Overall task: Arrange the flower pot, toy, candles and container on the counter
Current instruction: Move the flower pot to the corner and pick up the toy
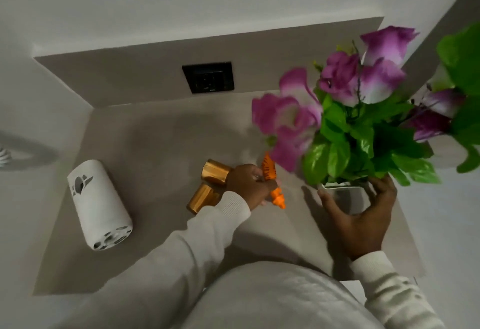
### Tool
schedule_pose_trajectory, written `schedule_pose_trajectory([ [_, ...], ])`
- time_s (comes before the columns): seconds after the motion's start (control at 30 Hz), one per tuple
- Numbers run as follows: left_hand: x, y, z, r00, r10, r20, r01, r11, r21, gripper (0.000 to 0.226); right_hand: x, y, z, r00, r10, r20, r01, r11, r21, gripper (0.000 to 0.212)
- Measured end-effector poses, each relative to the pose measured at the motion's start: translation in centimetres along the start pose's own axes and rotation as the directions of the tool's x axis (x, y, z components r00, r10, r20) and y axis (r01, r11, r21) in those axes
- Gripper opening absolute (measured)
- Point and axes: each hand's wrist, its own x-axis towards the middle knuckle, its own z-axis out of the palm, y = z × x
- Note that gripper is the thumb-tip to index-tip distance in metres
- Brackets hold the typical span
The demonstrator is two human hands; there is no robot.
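Note:
My right hand [363, 222] grips the white flower pot [348, 196] at the counter's right side; purple flowers and green leaves [345, 121] rise from it and hide most of the pot. My left hand [249, 185] is closed on an orange striped toy [270, 170], whose ends stick out above and below my fingers. Two gold candles [213, 172] [202, 198] lie just left of that hand, partly behind it. A white cylindrical container [98, 204] with cut-out holes lies on its side at the left of the grey counter [155, 141].
A black wall socket [207, 77] sits in the grey backsplash. White walls close the counter on the left and right. A green plant [465, 74] hangs in at the far right edge. My light sleeves and torso cover the counter's front edge.

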Motion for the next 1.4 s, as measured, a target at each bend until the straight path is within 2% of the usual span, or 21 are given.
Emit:
schedule_pose_trajectory([
  [0.07, 0.9, 0.4, 0.2, 1.000, 0.003, 0.022, -0.002, 1.000, -0.028, 0.027, 0.1, -0.1, 0.4, 0.998, 0.058, 0.024, -0.058, 0.998, 0.025, 0.092],
  [0.13, 1.9, 1.1, 0.3, 1.000, 0.009, 0.020, -0.008, 0.999, -0.043, 0.028, 0.9, -0.7, 1.3, 0.998, 0.064, 0.028, -0.065, 0.997, 0.037, 0.080],
  [0.23, 3.7, 2.7, 0.4, 1.000, 0.023, -0.008, -0.024, 0.996, -0.085, 0.022, 3.0, -1.1, 3.0, 0.998, 0.062, 0.011, -0.062, 0.997, 0.033, 0.073],
  [0.33, 5.8, 4.7, 0.4, 0.999, 0.028, 0.040, -0.024, 0.996, -0.085, 0.017, 5.7, -1.0, 4.4, 0.993, 0.122, -0.010, -0.121, 0.990, 0.076, 0.081],
  [0.53, 10.8, 8.5, 1.0, 0.999, 0.020, 0.029, -0.016, 0.993, -0.113, 0.023, 13.2, -0.3, 6.3, 0.995, 0.100, -0.003, -0.099, 0.991, 0.085, 0.080],
  [0.7, 14.3, 10.5, 1.9, 1.000, 0.013, -0.003, -0.013, 0.989, -0.146, 0.023, 18.1, 0.8, 7.6, 0.991, 0.134, 0.012, -0.134, 0.990, 0.044, 0.092],
  [0.9, 15.9, 11.5, 2.4, 0.999, 0.016, -0.048, -0.023, 0.986, -0.166, 0.026, 20.9, 1.7, 8.6, 0.994, 0.101, 0.027, -0.102, 0.994, 0.026, 0.089],
  [0.97, 15.4, 11.5, 2.1, 0.997, 0.043, -0.070, -0.052, 0.990, -0.133, 0.028, 20.6, 1.8, 8.5, 0.994, 0.103, 0.029, -0.105, 0.993, 0.062, 0.094],
  [1.03, 14.3, 11.3, 1.1, 0.990, 0.105, -0.095, -0.107, 0.994, -0.015, 0.027, 19.4, 1.9, 8.1, 0.992, 0.122, 0.000, -0.122, 0.989, 0.081, 0.101],
  [1.1, 12.5, 10.6, -0.3, 0.976, 0.180, -0.126, -0.175, 0.983, 0.046, 0.025, 17.1, 1.7, 7.4, 0.990, 0.133, -0.056, -0.131, 0.991, 0.026, 0.106],
  [1.17, 9.9, 9.0, -2.4, 0.950, 0.252, -0.182, -0.238, 0.966, 0.096, 0.027, 13.6, 0.8, 6.8, 0.989, 0.125, -0.080, -0.128, 0.991, -0.030, 0.100],
  [1.23, 6.7, 6.8, -5.0, 0.925, 0.315, -0.211, -0.274, 0.940, 0.203, 0.020, 9.5, -0.6, 6.6, 0.997, 0.078, 0.016, -0.077, 0.996, -0.032, 0.085],
  [1.3, 3.5, 4.2, -7.2, 0.933, 0.308, -0.186, -0.252, 0.928, 0.273, 0.018, 6.3, -2.5, 6.8, 0.978, 0.032, 0.204, -0.036, 0.999, 0.015, 0.065],
  [1.4, -0.8, 0.5, -8.8, 0.956, 0.267, -0.122, -0.202, 0.900, 0.386, 0.025, 3.7, -5.5, 7.8, 0.879, -0.045, 0.475, -0.018, 0.992, 0.127, 0.041],
])
